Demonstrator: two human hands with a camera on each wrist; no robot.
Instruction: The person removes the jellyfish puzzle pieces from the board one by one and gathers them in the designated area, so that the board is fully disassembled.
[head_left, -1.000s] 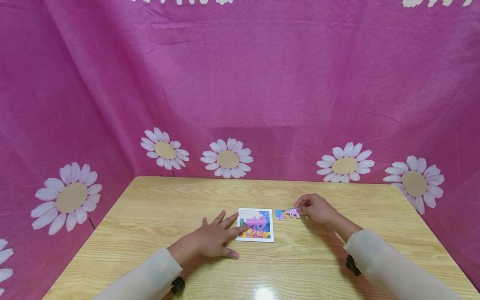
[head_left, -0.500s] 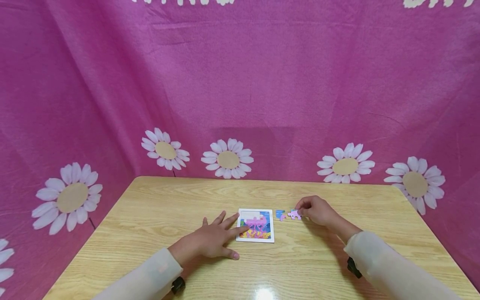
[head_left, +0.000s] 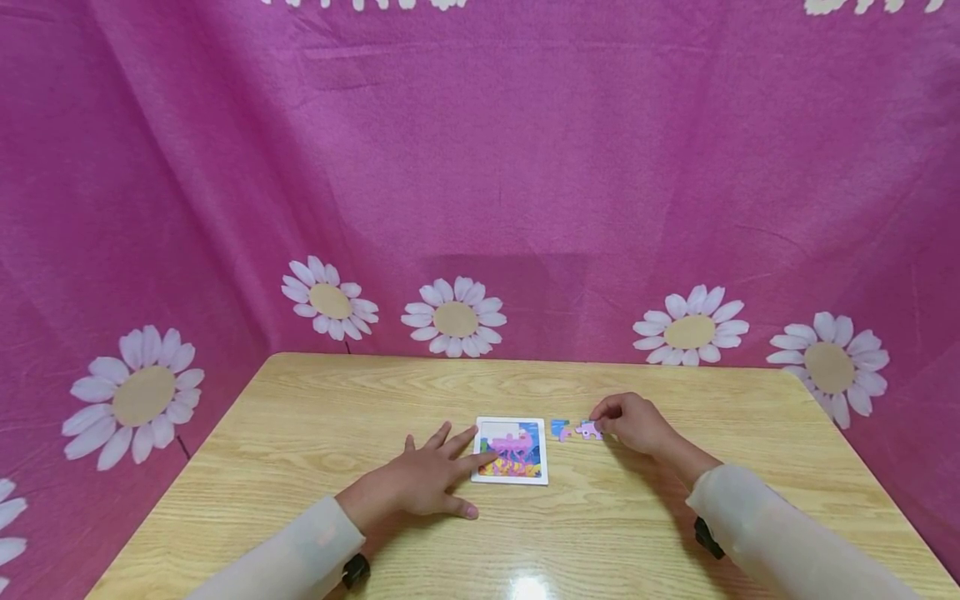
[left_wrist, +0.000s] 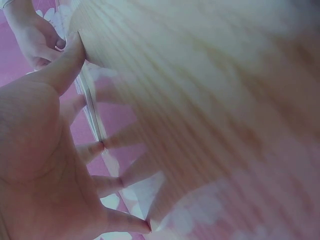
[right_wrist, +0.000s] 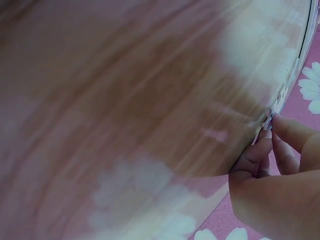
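A white-framed jigsaw puzzle [head_left: 522,448] with a pink sea-creature picture lies on the table; a pale unfilled patch shows at its upper left. My left hand [head_left: 426,477] rests with fingers spread, one fingertip over the picture and another at the frame's left edge. In the left wrist view the left hand [left_wrist: 45,150] has straight fingers, tips down on the tabletop. To the right of the frame, my right hand [head_left: 636,421] pinches a pink puzzle piece [head_left: 588,429] between thumb and fingers, close over the table. A blue and pink puzzle piece [head_left: 559,429] lies between frame and hand.
The wooden table [head_left: 360,392] has a glossy surface with reflections. Behind it and at both sides hangs a pink cloth [head_left: 480,167] printed with white daisies.
My right hand has lowered slightly, and the pink puzzle piece in its pinch has shifted a little nearer to me. My left hand and the frame have stayed put.
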